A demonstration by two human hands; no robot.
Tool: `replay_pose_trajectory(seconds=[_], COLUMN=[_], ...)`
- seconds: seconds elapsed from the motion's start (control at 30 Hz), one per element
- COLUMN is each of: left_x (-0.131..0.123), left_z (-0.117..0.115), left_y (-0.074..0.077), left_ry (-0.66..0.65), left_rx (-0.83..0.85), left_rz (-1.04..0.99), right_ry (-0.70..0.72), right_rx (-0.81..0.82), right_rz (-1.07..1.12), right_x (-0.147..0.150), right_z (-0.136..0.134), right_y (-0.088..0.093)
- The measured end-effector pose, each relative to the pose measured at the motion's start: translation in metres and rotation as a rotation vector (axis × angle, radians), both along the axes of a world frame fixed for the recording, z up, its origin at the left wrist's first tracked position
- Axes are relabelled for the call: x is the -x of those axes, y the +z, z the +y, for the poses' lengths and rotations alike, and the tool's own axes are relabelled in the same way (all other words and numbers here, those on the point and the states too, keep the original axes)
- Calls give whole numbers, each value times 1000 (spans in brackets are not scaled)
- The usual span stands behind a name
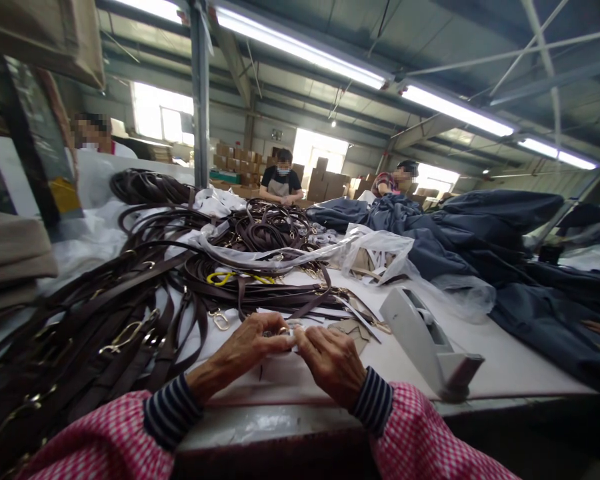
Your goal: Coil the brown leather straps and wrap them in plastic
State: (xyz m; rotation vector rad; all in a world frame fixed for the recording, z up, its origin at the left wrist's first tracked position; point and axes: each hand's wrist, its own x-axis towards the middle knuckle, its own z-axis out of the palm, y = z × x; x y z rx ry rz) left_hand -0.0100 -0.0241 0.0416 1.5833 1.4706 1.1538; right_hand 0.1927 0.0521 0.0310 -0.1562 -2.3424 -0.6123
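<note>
- White scrap (293,340), small and of unclear material: the left hand (253,343) and right hand (333,363) meet around it, each pinching with thumb and fingers, probably to keep so slight a thing steady.
- By the left fingertips shows a glint of shiny metal (283,331); whether held or worn, I cannot tell.
- Just beyond the left hand lies a gold-coloured metal clasp (221,321), and to its left spread long, dark brown straps (125,333), heaped seemingly to stay within reach.
- Right of the right hand stands a pale grey plastic tape dispenser (420,327), apparently set near the edge for easy reach, on the white tabletop (510,367).
- Farther beyond the hands are a clear plastic bag (397,245) and, to the right, bulky dark blue fabric (480,223), perhaps pushed aside for working room.
</note>
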Motion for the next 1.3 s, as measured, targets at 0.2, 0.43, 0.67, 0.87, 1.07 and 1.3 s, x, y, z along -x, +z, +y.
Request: replay_pose_trajectory(seconds=[0.2,0.43,0.67,0.87,1.07,1.3], left_x=[0,-3,-12,-18,-12,-3], left_z=[1,-2,1,1,9,15], left_y=[-3,-2,-11,-21,-36,-45], left_ry=[-5,114,301,293,305,384], left_rx=[-28,-68,-126,-148,-181,-178], left_rz=[41,176,164,109,124,143], right_ry=[-56,-114,-552,-647,-585,-423], right_rx=[169,492,913,1367,1547,1525], right_rz=[-30,-10,587,517,699,1069], right_x=[5,-31,-198,-249,-241,-239], right_z=[-7,-22,24,50,58,30], right_y=[-2,20,88,81,70,54])
